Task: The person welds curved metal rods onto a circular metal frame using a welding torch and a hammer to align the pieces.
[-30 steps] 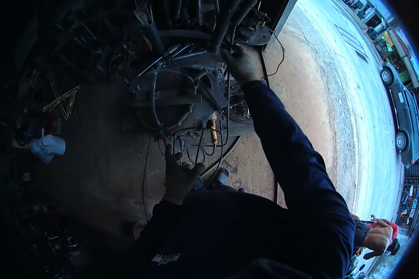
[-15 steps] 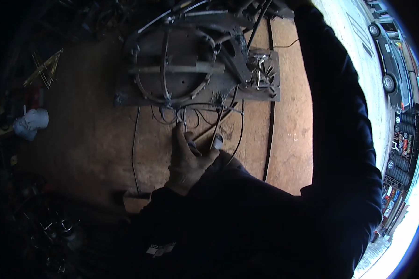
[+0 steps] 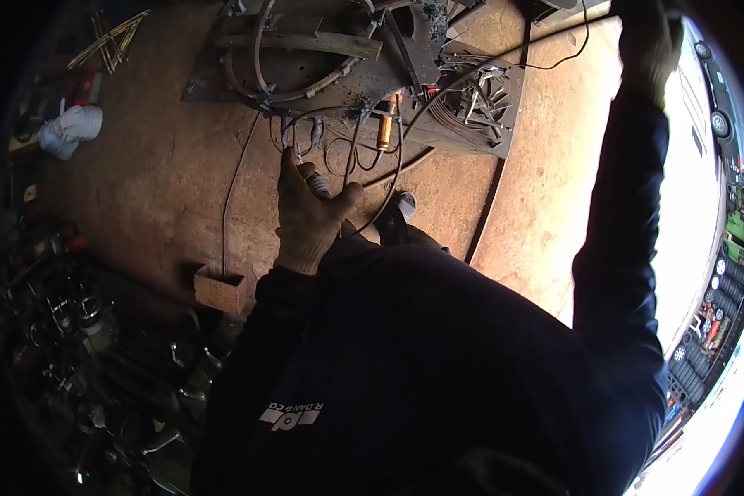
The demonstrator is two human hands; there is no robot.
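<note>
Head view: gloved left hand (image 3: 310, 217) is being held open, thumb spread, nothing seen gripped, index fingertip near black cable loop (image 3: 326, 109) by steel plate (image 3: 212, 76). Dark cable (image 3: 554, 38) is being run out to gloved right hand (image 3: 653, 50), upper right; whether it's being gripped can't be told. Orange-bodied power tool (image 3: 386, 124) is being flanked by cables at plate's near edge.

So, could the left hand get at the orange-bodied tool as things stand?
Probably yes: the left hand appears open and the orange-bodied tool looks close by, though dark cables between them might need dodging.
</note>
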